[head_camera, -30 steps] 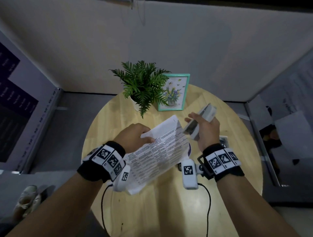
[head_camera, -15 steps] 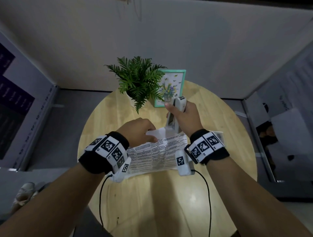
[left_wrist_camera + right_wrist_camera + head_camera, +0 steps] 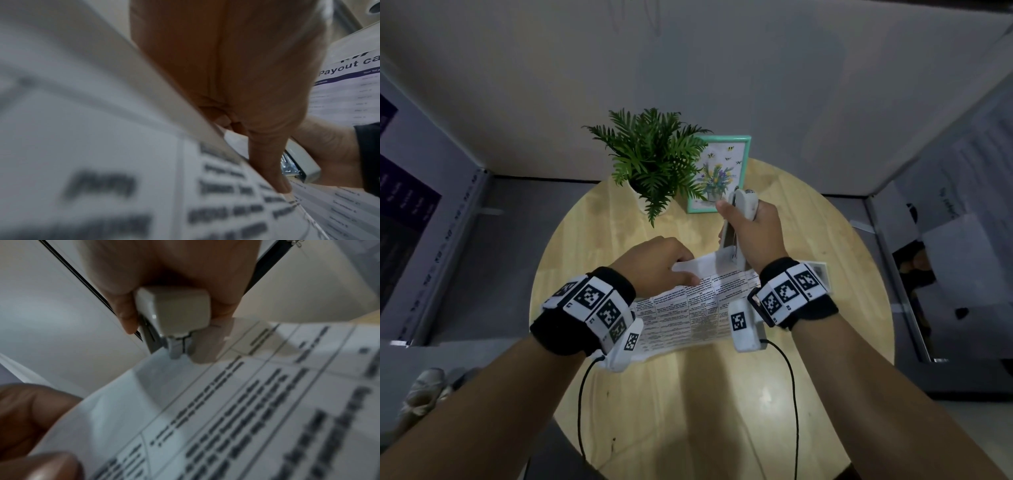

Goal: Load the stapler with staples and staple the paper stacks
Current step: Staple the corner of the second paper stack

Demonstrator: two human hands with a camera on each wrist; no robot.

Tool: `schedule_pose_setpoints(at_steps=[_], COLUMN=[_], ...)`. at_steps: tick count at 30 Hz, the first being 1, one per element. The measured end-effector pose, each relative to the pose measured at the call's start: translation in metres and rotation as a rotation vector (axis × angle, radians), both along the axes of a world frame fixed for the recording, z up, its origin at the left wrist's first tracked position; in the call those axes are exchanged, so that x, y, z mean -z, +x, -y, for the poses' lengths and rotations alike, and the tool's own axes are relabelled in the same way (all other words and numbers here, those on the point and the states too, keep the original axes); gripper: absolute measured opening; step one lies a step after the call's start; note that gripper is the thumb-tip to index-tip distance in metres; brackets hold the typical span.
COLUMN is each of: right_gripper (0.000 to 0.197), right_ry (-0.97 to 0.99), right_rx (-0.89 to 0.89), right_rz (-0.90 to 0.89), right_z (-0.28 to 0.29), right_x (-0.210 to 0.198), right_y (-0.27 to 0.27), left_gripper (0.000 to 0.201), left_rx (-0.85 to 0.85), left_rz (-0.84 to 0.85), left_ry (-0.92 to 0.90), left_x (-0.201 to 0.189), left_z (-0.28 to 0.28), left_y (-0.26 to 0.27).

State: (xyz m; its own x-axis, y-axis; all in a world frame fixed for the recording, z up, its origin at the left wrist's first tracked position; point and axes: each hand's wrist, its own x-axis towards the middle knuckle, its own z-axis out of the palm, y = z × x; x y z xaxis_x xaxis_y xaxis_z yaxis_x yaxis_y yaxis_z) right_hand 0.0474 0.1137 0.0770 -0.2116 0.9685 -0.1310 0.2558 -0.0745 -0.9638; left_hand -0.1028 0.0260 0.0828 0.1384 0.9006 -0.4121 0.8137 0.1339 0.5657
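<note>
A printed paper stack (image 3: 688, 315) lies low over the round wooden table (image 3: 688, 428). My left hand (image 3: 654, 263) pinches its far edge, thumb on top (image 3: 30, 418). My right hand (image 3: 753, 236) grips a white stapler (image 3: 727, 240), which stands nose down on the stack's far right corner. In the right wrist view the stapler's (image 3: 174, 313) jaws sit closed over the paper's (image 3: 226, 402) corner. The left wrist view shows the stapler (image 3: 302, 164) past my palm, with the stack (image 3: 102, 146) blurred up close.
A potted fern (image 3: 654, 161) and a green picture frame (image 3: 722, 171) stand at the table's far edge, just beyond the stapler. Another printed sheet (image 3: 349, 91) lies to the right, under my right wrist. Wrist cables trail toward me. Panels wall in both sides.
My right hand swung the stapler from the right over to the stack's far corner and set it nose down. My left hand lowered the paper flatter toward the table.
</note>
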Motion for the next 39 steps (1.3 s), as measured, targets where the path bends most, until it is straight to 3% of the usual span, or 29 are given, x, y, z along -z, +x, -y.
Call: schedule_pose_setpoints(at_steps=[6, 14, 19, 23, 25, 28, 32, 35, 39], right_gripper=[0.039, 0.033, 0.026, 0.022, 0.014, 0.013, 0.025, 0.023, 0.020], right_ry=[0.050, 0.060, -0.005, 0.022, -0.051, -0.170, -0.313, -0.409, -0.542], right_rx=[0.077, 0.099, 0.167, 0.351, 0.370, 0.254, 0.175, 0.180, 0.210], right_rz=[-0.016, -0.036, -0.215, -0.353, -0.301, -0.169, -0.172, -0.217, -0.296], right_z=[0.002, -0.001, -0.005, -0.014, -0.018, -0.013, -0.001, 0.004, 0.008], right_x=[0.000, 0.000, -0.018, -0.031, -0.029, -0.021, -0.016, -0.010, -0.006], right_y=[-0.006, -0.009, -0.001, 0.010, 0.014, 0.015, 0.012, 0.010, 0.012], left_gripper=[0.038, 0.040, 0.030, 0.041, 0.041, 0.023, 0.061, 0.065, 0.055], left_rx=[-0.008, -0.013, -0.032, -0.054, -0.071, -0.112, -0.066, -0.117, -0.172], left_rz=[0.058, 0.052, -0.033, -0.106, -0.167, -0.310, -0.511, -0.490, -0.521], left_ry=[0.025, 0.032, 0.044, 0.125, 0.204, 0.346, 0.397, 0.486, 0.628], left_x=[0.003, 0.001, 0.004, 0.007, 0.006, 0.001, 0.003, 0.002, 0.003], left_z=[-0.002, -0.005, -0.004, -0.001, 0.002, 0.006, 0.011, 0.017, 0.023], left_y=[0.000, 0.001, -0.006, -0.013, -0.014, -0.010, 0.011, 0.028, 0.043])
